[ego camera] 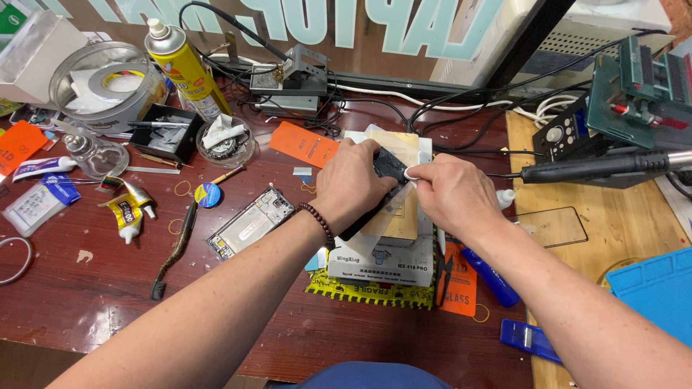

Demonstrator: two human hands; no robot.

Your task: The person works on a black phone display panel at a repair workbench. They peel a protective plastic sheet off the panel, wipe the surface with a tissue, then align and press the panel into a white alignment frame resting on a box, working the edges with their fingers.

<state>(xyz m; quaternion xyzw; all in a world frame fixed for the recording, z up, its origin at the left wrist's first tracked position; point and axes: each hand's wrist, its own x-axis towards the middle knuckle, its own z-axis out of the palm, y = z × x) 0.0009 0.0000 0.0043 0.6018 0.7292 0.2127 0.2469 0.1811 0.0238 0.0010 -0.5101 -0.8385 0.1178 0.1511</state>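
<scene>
My left hand (pixel 349 184) presses down on a dark phone screen (pixel 391 166) that lies on the brass-coloured top of a white heating plate box (pixel 382 263). My right hand (pixel 450 194) pinches a small white swab (pixel 411 173) against the screen's surface, fingertips close to my left hand's fingers. A bead bracelet (pixel 318 222) is on my left wrist. Most of the screen is hidden under both hands.
A phone frame (pixel 251 222), glue tubes (pixel 128 209), a yellow spray can (pixel 184 65), a glass dish (pixel 225 140) and a black tray (pixel 162 130) lie at left. At right are a glass panel (pixel 555 227), a black handpiece (pixel 598 167), a blue bottle (pixel 494 277) and a blue mat (pixel 656 292).
</scene>
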